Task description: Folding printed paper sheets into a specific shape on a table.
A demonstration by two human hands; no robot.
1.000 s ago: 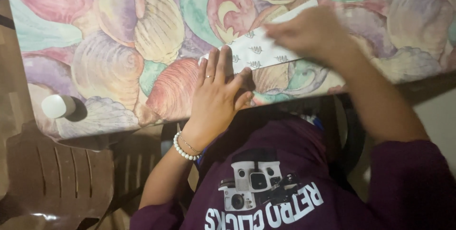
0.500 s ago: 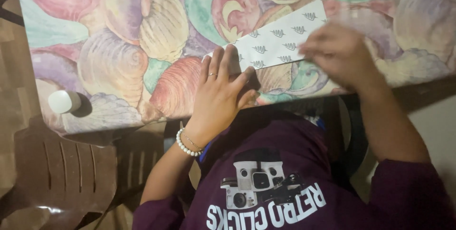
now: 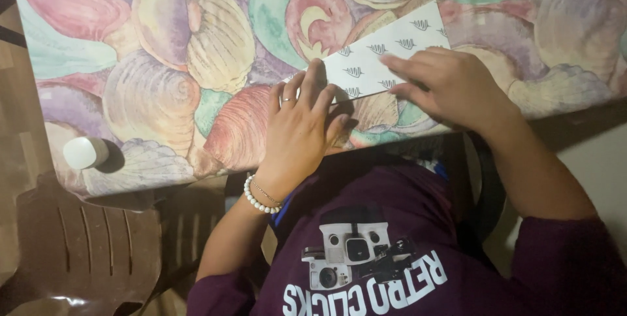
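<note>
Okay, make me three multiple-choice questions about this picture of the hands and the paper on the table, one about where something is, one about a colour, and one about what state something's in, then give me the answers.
1. Where does the small white cylinder stand?
A. at the table's near left corner
B. on the patterned paper
C. on the brown plastic chair

2. What colour is the beaded bracelet on the left wrist?
A. red
B. white
C. black

3. How does the left hand lie?
A. clenched in a fist
B. flat, fingers on the white patterned paper sheet
C. raised off the table

Answers:
1 A, it sits on the shell-print tablecloth by that corner.
2 B, pale beads ring the wrist.
3 B, its fingertips press the paper's end while the right hand lies on the paper's near edge.
</note>
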